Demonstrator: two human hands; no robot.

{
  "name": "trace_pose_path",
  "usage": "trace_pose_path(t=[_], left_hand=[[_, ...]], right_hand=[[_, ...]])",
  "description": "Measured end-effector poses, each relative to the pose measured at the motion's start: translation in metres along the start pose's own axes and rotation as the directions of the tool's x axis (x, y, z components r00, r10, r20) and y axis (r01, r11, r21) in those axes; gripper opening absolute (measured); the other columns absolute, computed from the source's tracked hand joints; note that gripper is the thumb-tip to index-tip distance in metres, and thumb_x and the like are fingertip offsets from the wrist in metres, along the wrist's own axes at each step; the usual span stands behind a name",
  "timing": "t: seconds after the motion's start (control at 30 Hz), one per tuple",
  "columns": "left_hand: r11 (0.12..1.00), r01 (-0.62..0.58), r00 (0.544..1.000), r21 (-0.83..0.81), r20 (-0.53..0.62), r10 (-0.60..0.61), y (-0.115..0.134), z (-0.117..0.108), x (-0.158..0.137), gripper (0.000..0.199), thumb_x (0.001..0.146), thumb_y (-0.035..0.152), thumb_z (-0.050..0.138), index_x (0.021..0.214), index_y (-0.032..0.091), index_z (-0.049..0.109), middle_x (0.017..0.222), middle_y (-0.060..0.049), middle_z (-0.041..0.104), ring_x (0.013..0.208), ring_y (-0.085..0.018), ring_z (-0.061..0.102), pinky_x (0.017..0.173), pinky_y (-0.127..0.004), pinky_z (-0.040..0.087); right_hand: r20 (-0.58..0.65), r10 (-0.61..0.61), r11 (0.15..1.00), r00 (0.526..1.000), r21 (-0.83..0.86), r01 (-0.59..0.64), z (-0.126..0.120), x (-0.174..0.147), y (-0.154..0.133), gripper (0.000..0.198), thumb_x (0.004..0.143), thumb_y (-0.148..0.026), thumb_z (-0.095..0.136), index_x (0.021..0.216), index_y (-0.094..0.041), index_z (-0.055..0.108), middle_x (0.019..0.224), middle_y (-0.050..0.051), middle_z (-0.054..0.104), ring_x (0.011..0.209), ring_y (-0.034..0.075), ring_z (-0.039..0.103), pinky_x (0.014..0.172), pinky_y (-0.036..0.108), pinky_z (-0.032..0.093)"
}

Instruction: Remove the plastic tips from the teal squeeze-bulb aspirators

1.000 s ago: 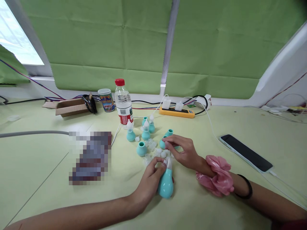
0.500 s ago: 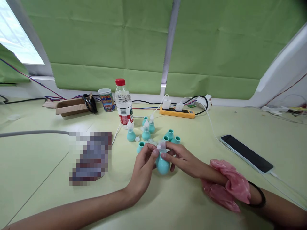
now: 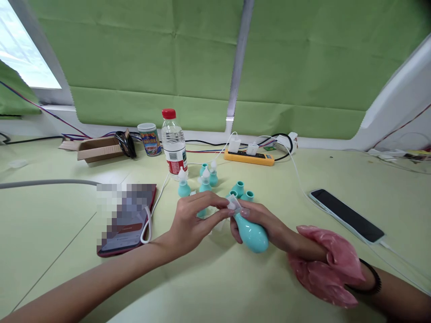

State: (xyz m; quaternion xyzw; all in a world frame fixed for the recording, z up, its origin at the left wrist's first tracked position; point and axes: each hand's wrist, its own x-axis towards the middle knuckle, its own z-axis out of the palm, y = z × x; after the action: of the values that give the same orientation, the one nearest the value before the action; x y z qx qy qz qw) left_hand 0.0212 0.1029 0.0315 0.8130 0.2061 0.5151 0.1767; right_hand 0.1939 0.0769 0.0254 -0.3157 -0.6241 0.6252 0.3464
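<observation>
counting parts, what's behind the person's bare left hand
Behind the left hand, a round glossy teal bulb with a pointed clear plastic tip partly shows, and a sliver of another teal bulb. Whatever the hand covers cannot be seen.

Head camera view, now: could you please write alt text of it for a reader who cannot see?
The right hand holds a shiny turquoise bulb, tilted, while the left hand pinches at its clear tip. Behind them on a pale yellow table stand more turquoise bulbs and a red-capped bottle. A phone lies to the right.
</observation>
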Motion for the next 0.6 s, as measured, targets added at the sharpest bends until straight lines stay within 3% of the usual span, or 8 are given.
trace_pose_path(t=[0.13, 0.23, 0.4, 0.47, 0.6], left_hand=[[0.969, -0.239, 0.971, 0.056, 0.041, 0.237, -0.001, -0.004, 0.003, 0.009, 0.072, 0.006, 0.058, 0.079, 0.011, 0.060, 0.069, -0.006, 0.063, 0.065, -0.013, 0.058, 0.057, -0.023, 0.050], [0.917, -0.350, 0.936, 0.189, 0.118, 0.333, -0.003, -0.006, 0.002, 0.009, 0.075, 0.007, 0.054, 0.082, 0.012, 0.057, 0.069, -0.006, 0.062, 0.064, -0.013, 0.057, 0.056, -0.024, 0.050], [0.697, -0.558, 0.830, 0.450, 0.279, 0.484, -0.007, -0.009, -0.002, 0.015, 0.078, 0.007, 0.046, 0.091, 0.010, 0.054, 0.072, -0.008, 0.062, 0.071, -0.018, 0.058, 0.060, -0.029, 0.051], [0.684, -0.569, 0.821, 0.456, 0.271, 0.502, -0.006, -0.010, -0.002, 0.017, 0.078, 0.007, 0.045, 0.093, 0.010, 0.053, 0.073, -0.008, 0.062, 0.071, -0.018, 0.058, 0.061, -0.029, 0.051], [0.773, -0.496, 0.867, 0.395, 0.180, 0.465, -0.003, -0.008, -0.001, 0.020, 0.075, 0.006, 0.052, 0.093, 0.011, 0.052, 0.077, -0.008, 0.062, 0.069, -0.015, 0.057, 0.059, -0.027, 0.050]], right_hand=[[-0.005, 0.003, 1.000, 1.000, 0.023, -0.003, 0.003, -0.003, -0.004, 0.025, 0.084, -0.039, 0.037, 0.083, -0.015, 0.043, 0.060, 0.000, 0.050, 0.053, 0.010, 0.046, 0.054, 0.024, 0.037], [-0.040, 0.037, 0.999, 0.999, 0.000, -0.037, 0.005, -0.006, -0.006, 0.024, 0.084, -0.039, 0.038, 0.084, -0.015, 0.044, 0.061, 0.000, 0.049, 0.055, 0.010, 0.045, 0.054, 0.024, 0.037], [-0.099, 0.037, 0.999, 0.994, 0.005, -0.036, 0.011, -0.007, -0.001, 0.024, 0.083, -0.040, 0.040, 0.080, -0.016, 0.044, 0.062, -0.001, 0.049, 0.055, 0.010, 0.045, 0.053, 0.023, 0.036], [-0.131, 0.032, 0.999, 0.991, 0.035, -0.028, 0.014, -0.007, 0.001, 0.024, 0.083, -0.039, 0.039, 0.081, -0.016, 0.044, 0.060, 0.000, 0.049, 0.053, 0.011, 0.046, 0.052, 0.024, 0.037], [-0.186, 0.029, 0.996, 0.982, 0.093, -0.012, 0.017, -0.006, 0.000, 0.023, 0.083, -0.038, 0.038, 0.078, -0.016, 0.044, 0.060, 0.000, 0.050, 0.052, 0.010, 0.047, 0.051, 0.024, 0.037]])
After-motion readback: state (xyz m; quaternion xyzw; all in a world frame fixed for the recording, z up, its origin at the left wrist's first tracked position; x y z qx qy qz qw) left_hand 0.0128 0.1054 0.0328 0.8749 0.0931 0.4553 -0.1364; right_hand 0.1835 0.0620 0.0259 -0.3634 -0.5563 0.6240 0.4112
